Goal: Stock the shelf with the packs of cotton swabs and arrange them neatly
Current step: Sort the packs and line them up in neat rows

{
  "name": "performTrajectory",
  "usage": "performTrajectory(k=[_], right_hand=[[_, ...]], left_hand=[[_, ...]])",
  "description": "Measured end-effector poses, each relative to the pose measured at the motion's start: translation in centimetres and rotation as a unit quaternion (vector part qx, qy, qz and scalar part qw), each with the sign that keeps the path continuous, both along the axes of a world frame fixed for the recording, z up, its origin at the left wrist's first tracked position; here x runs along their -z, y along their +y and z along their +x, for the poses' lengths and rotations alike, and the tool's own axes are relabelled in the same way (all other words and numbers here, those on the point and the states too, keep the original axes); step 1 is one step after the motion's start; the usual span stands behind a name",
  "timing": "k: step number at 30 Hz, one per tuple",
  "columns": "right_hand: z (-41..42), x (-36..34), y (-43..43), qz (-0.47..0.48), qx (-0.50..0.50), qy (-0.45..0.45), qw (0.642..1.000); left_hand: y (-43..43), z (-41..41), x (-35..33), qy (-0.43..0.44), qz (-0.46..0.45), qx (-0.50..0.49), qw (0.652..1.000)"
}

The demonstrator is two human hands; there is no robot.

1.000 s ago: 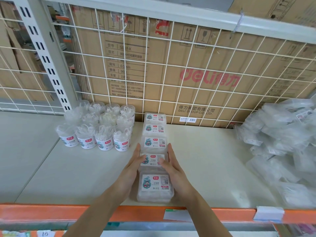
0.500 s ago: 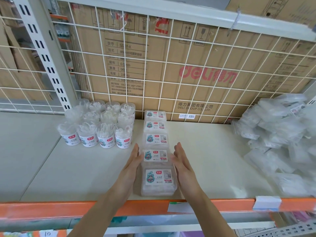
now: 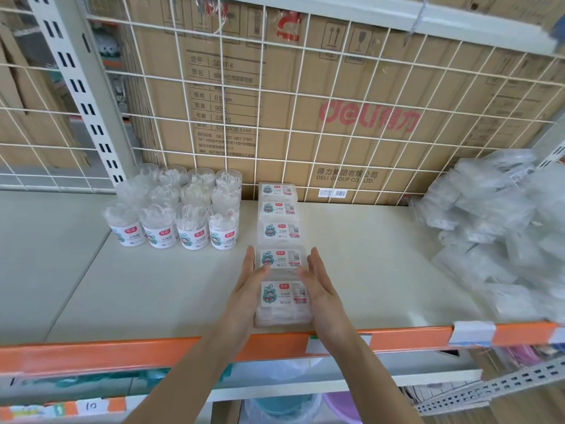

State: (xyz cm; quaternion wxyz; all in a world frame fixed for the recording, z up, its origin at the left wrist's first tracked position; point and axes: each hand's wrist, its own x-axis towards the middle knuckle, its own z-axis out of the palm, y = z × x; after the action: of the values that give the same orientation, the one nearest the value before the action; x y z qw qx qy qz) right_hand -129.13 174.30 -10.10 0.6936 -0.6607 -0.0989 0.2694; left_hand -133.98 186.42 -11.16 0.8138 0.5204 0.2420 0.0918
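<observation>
Packs of cotton swabs (image 3: 280, 232) run in one file of five, from between my palms away toward the carton (image 3: 351, 87). My left hand (image 3: 244, 290) and right hand (image 3: 321, 290) have eased apart and drawn back. Fingers straight, gripping nothing, they flank the two nearest packs. The row is squared, and the loose pile (image 3: 504, 240) off my right hand is next, I reckon. The carton reads "deli" and "DELI GROUP CO.,LTD."; the pack labels are too small to read.

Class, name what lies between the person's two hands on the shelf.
Head view: between the left hand and the right hand lie the front cotton swab pack and the pack behind it.
</observation>
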Motion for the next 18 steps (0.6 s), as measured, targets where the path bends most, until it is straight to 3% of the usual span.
performTrajectory(k=[6,9,14,18], right_hand=[[0.1,-0.1,-0.1,-0.006,-0.037,-0.037,0.999],[0.1,-0.2,-1.0,-0.025,-0.073,-0.086,0.993],[0.3,0.1,-3.4,-0.085,-0.162,-0.150,0.972],[0.1,0.5,-3.6,-0.140,-0.168,-0.232,0.948]], left_hand=[[0.2,-0.4,-0.3,-0.017,0.014,0.030,0.999],[1.0,-1.6,-0.7,-0.043,0.079,0.080,0.993],[3.4,-3.3,-0.6,-0.056,0.303,0.208,0.928],[3.7,-3.1,0.4,-0.055,0.436,0.226,0.869]])
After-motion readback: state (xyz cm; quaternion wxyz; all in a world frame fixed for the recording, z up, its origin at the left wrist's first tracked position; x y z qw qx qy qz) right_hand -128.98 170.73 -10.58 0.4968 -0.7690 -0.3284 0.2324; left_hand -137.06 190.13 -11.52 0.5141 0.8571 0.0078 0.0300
